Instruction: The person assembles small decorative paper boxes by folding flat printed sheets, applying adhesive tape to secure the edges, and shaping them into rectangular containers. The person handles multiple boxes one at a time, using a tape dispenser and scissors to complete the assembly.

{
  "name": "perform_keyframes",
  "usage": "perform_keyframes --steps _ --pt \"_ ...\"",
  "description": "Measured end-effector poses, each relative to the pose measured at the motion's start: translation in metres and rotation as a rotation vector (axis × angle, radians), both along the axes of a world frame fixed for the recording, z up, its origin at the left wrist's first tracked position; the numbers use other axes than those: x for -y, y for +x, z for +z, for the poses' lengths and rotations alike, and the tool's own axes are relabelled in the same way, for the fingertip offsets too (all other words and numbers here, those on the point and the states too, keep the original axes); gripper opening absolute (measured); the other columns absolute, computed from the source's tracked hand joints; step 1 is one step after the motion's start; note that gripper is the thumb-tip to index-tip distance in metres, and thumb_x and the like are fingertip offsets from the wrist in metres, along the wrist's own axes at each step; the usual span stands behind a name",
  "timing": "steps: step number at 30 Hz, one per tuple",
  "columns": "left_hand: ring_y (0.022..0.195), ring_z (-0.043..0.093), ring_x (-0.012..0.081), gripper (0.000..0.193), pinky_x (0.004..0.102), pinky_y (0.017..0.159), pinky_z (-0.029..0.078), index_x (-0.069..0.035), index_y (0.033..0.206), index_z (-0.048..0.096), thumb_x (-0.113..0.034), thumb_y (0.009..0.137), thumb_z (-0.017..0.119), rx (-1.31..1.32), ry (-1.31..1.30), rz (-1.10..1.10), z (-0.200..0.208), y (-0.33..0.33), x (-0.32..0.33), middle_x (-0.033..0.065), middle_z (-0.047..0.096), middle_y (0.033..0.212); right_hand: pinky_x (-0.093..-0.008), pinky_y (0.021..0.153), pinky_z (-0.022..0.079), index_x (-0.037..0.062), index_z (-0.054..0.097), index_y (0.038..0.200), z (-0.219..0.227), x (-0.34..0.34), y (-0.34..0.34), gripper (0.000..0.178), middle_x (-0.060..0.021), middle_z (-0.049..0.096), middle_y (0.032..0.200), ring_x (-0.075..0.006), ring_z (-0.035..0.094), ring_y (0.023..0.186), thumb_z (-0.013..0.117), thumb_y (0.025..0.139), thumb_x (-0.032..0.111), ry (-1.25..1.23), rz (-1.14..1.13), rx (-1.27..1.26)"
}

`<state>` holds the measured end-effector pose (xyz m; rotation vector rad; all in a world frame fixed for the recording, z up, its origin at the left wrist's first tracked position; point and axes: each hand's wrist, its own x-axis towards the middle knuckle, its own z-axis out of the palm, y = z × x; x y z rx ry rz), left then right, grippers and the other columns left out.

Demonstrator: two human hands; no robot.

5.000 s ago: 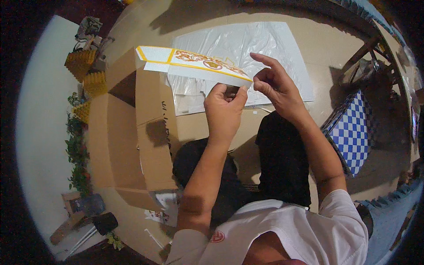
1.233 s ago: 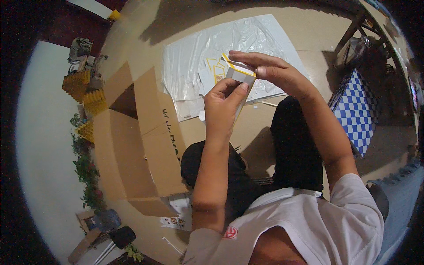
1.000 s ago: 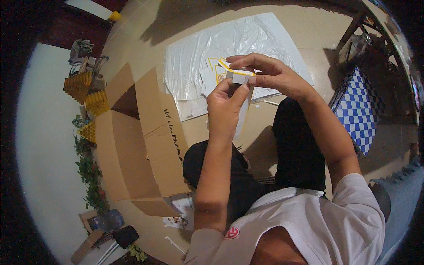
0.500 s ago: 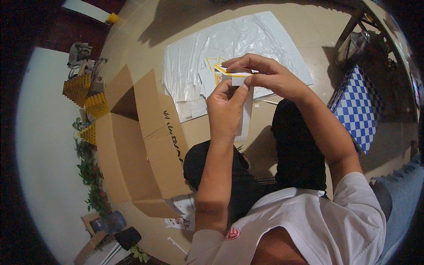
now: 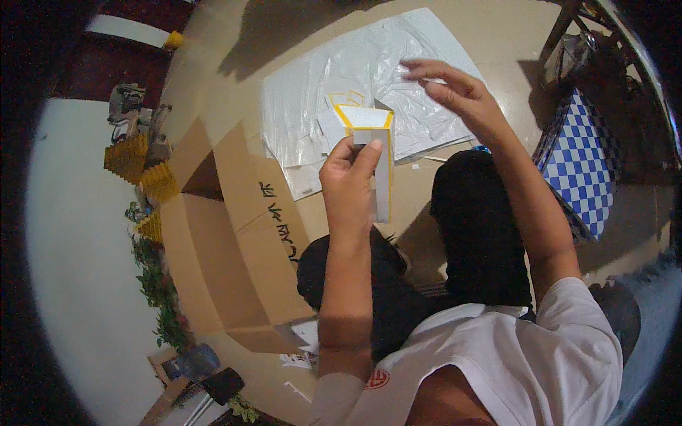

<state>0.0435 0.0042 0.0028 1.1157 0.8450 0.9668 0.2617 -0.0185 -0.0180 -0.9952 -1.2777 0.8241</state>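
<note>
A small, partly folded carton [image 5: 382,177] of white card with yellow edges stands roughly upright in my left hand [image 5: 344,184]. The thumb presses on its near side, just below the top, while the other fingers are mostly hidden behind. Its top flap is raised and splays outward like a wide collar. My right hand [image 5: 465,99] is apart from the carton, up and to its right, with the fingers stretched out and nothing visible in them. Beneath and beyond the hands is a white sheet [image 5: 298,85] with crinkled clear plastic, bearing flat white paper pieces [image 5: 329,133], some yellow-edged.
A large open cardboard box [image 5: 206,263] with handwriting on its flap stands left of my knees. Blue-and-white checkered boards or bags [image 5: 582,163] are at the right. Yellow stacked pieces [image 5: 128,157] and green plants [image 5: 160,298] line the far left.
My right hand has let go of the carton's top and moved up to the right. The carton's flap now shows raised and spread. My left hand keeps its hold, shifted slightly left.
</note>
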Motion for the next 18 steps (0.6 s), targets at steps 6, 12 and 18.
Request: perform_keyframes --steps 6,12,18 --pt "0.077 0.057 0.0072 0.02 0.0219 0.072 0.045 0.002 0.103 0.064 -0.008 0.086 0.065 0.004 -0.011 0.018 -0.013 0.006 -0.002 0.0037 0.065 0.09 -0.0338 0.095 0.044 0.0053 0.067 0.108 -0.051 0.014 0.01 0.026 -0.0103 0.061 0.121 -0.021 0.056 0.113 0.057 0.094 0.025 -0.213 0.016 -0.022" --pt "0.087 0.061 0.0132 0.026 0.028 0.082 0.045 -0.001 0.109 0.061 -0.011 0.085 0.065 -0.119 -0.103 -0.023 -0.01 0.014 0.001 0.0055 0.066 0.097 -0.0325 0.081 0.051 0.0046 0.062 0.116 -0.281 0.092 0.1 0.033 -0.0153 0.066 0.109 -0.0226 0.065 0.091 0.06 0.087 0.021 -0.852 -0.676 0.076" --pt "0.093 0.061 0.0148 0.03 0.0293 0.087 0.044 0.001 0.112 0.06 -0.011 0.085 0.066 -0.173 -0.08 -0.042 -0.028 0.012 -0.001 0.0077 0.066 0.103 -0.0328 0.074 0.05 0.0105 0.056 0.126 -0.372 0.161 0.088 0.039 -0.0154 0.064 0.106 -0.0192 0.061 0.083 0.059 0.087 0.013 -1.177 -0.617 -0.017"
